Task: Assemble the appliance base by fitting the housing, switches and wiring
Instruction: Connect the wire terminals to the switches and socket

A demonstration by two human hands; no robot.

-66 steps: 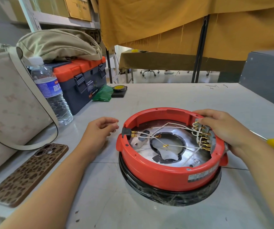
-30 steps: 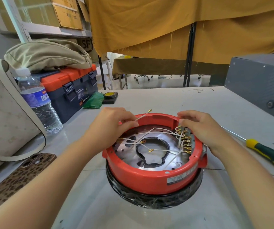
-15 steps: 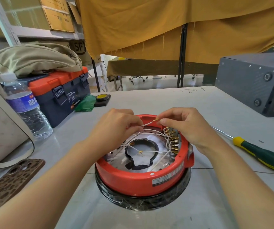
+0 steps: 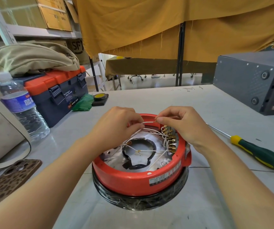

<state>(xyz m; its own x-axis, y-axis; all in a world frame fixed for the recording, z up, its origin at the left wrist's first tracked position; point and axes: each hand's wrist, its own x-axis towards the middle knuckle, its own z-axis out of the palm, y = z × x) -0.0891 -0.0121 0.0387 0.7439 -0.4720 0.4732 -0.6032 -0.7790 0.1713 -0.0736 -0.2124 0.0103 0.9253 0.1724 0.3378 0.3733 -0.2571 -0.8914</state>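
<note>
Fingers (image 4: pixel 133 120) of both hands pinching white wire (image 4: pixel 147 122) over red housing (image 4: pixel 136 178), screwdriver (image 4: pixel 257 152) at rt, toolbox (image 4: pixel 58 95) at left

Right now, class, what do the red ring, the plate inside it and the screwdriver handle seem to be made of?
Red ring: probably moulded plastic, glossy, with an even colour and rounded edges.
Plate: apparently sheet metal, shiny silver, with mirror-like reflections and punched holes.
Screwdriver handle: likely plastic or rubber, green and yellow; the view leaves this open.
</note>
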